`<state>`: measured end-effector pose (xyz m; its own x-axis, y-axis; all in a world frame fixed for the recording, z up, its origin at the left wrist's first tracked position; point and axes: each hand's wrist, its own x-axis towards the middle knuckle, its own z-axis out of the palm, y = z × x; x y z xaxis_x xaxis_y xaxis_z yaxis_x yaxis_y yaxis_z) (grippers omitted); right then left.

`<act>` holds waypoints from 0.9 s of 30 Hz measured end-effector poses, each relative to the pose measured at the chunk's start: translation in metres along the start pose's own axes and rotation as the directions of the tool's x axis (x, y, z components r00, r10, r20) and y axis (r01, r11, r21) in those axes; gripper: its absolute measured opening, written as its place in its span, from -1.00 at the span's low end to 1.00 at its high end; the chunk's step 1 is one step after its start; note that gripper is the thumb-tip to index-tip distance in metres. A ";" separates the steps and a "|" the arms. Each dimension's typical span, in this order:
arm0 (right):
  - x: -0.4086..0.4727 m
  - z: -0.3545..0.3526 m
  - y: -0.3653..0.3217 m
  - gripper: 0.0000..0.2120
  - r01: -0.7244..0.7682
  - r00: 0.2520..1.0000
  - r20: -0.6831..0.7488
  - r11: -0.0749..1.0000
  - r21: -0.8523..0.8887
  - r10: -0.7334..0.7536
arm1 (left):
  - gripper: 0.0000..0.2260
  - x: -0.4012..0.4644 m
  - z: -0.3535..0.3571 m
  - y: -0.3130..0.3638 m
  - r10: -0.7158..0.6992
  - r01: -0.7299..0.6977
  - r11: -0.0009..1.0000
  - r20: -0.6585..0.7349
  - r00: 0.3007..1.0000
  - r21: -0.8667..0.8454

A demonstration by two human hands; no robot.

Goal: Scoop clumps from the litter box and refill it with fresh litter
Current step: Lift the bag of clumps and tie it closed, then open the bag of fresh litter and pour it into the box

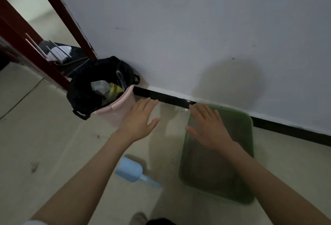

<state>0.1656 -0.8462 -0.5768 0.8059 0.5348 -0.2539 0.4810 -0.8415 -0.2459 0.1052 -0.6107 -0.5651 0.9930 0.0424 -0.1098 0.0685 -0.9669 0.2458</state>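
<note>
We see a green litter box on the floor against the wall, greyish litter inside, and a pale blue scoop lying just left.

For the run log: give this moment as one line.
left hand: open, empty | right hand: open over green litter box | blue scoop: on floor, untouched | pink bin: black bag

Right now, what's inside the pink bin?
The pink bin holds a black bag with white and yellow rubbish on top. Anything deeper is hidden by the bag.
</note>
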 end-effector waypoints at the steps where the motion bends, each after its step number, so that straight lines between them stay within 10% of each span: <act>1: -0.012 -0.023 -0.004 -0.33 0.009 1.000 0.012 1.000 -0.017 -0.009 | -0.46 -0.007 -0.019 0.010 0.001 -0.001 1.000 0.008 1.000 -0.011; 13: -0.124 -0.296 -0.172 -0.35 0.247 0.966 0.087 0.968 -0.040 -0.243 | -0.30 -0.183 -0.292 0.073 -0.374 0.343 0.901 -0.076 0.924 -0.265; 27: -0.207 -0.394 -0.431 -0.27 0.763 0.643 0.228 0.636 -0.110 -0.731 | -0.25 -0.446 -0.450 0.046 -0.833 0.753 0.552 -0.196 0.518 -0.359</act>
<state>-0.0721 -0.6241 -0.0497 0.0876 0.9766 -0.1965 0.9594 -0.1358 -0.2472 -0.2915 -0.5606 -0.0718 0.4756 0.8766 -0.0733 0.8197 -0.4114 0.3985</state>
